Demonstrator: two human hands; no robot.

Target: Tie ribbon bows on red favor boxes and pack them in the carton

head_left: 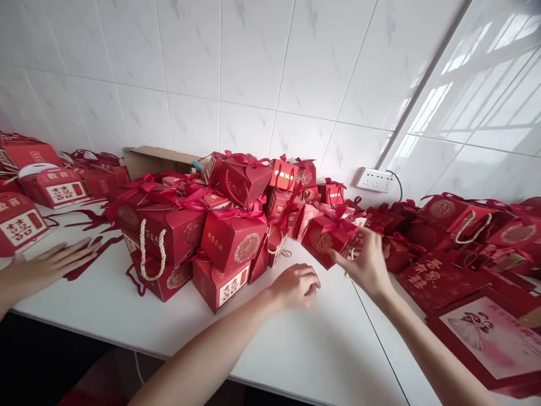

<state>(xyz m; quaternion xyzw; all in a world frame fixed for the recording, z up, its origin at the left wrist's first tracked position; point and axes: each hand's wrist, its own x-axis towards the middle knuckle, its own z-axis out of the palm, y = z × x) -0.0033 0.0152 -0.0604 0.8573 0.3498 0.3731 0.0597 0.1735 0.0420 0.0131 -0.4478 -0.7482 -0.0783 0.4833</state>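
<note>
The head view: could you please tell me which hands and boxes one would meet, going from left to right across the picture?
Another person's hand, front box with cream rope handle, left hand, tilted bow-topped box, right hand.

Cool, bright daylight fills the view. At upper right, glossy wall tiles [486, 163] carry harsh white window reflections [502, 93]. Faint, soft shadows lie on the pale surface [291, 355], while the space [38, 349] below its front edge falls nearly black. Boxes [234, 248] near the middle look fairly sharp; toward the sides, shapes stretch and soften.
</note>
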